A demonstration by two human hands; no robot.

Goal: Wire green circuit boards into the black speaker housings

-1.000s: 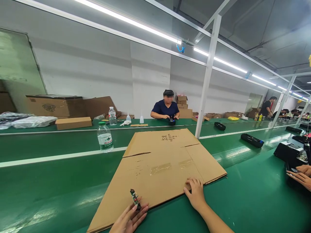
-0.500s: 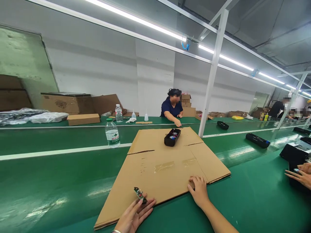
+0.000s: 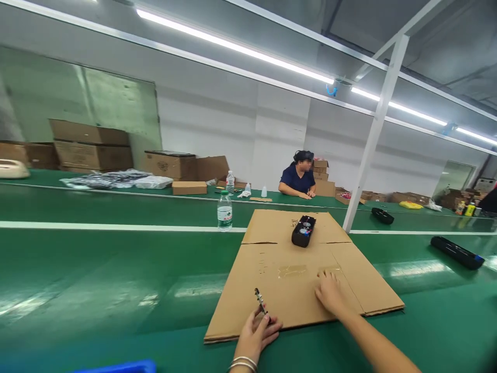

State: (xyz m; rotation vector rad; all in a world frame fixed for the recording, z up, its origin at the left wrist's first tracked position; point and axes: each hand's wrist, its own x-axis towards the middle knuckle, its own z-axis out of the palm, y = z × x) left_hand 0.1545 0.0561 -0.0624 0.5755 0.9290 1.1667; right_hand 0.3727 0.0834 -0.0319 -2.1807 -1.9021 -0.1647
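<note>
Fingers of the left hand: thumb and forefinger pinch the slim circuit board near its lower end; the other end stands free and tilted upward, perhaps so that its parts are not pressed.
Right hand: fingers are stretched forward and a little bent, with nothing held that I can see; whether the tips touch the cardboard sheet below, I cannot tell.
Cardboard: lies flat beneath the fingers, probably to guard the pieces from the green bench.
Black speaker housing: rests on the sheet, ahead of the right fingers and slightly to their left, open side up, it seems so that the round drivers can be reached.
Water bottle: upright, beyond the left fingers and to their left, apart from the cardboard, likely to be out of the way.
Co-worker: sits farther from the fingers, past the housing.
</note>
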